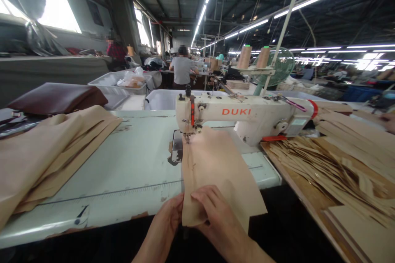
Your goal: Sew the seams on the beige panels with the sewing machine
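Observation:
A tan leather panel [226, 172] lies under the presser foot of a white sewing machine [212, 109], its near end hanging over the table's front edge. A folded strip or seam runs along its left side. My left hand [168, 220] pinches the left edge of the panel near its lower corner. With thumb and fingers closed, my right hand [214, 209] grips the panel's near end just to the right of that seam. The needle area sits straight ahead of both hands. Parts of the fingers are hidden beneath the leather.
Stacked tan leather pieces [61, 144] and a brown leather item [55, 98] lie on the left. To the right, a wooden board [296, 176] bears many thin leather strips [333, 164]. Thread cones [245, 57] stand behind the machine. A person in grey [182, 70] sits farther back.

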The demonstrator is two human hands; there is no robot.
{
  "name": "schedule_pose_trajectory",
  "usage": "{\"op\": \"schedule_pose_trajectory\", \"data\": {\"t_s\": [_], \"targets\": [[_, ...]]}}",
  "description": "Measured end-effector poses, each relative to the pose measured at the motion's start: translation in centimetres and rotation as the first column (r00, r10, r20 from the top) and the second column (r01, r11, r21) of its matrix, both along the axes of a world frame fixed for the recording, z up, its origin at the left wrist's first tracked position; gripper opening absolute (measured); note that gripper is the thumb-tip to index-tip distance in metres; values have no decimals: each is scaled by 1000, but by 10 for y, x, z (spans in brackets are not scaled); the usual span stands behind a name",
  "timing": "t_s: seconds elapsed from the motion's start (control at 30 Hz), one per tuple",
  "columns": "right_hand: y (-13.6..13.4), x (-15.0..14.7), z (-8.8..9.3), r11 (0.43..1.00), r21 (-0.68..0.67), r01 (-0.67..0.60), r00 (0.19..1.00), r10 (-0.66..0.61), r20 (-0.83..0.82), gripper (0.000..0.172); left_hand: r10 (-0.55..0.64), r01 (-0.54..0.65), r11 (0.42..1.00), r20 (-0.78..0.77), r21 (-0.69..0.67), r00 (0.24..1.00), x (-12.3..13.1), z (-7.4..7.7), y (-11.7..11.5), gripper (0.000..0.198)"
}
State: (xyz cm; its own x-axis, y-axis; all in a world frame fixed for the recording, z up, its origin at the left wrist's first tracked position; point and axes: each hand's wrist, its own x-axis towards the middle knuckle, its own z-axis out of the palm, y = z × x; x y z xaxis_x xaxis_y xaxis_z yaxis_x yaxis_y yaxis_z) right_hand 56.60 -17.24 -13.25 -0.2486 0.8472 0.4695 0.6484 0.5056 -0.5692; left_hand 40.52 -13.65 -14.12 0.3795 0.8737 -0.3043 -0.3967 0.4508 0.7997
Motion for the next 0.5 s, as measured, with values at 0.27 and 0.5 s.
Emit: {"op": "schedule_pose_trajectory", "data": {"t_s": [0.27, 0.5], "targets": [[14, 16, 0, 983, 185, -4, 997, 18, -70, 16, -137, 172, 978, -249, 122, 959, 0, 12, 12, 49], [26, 14, -8, 946, 320, -49, 997, 30, 66, 16, -49, 390, 884, -777, 260, 628, -1, 33, 81, 50]]}}
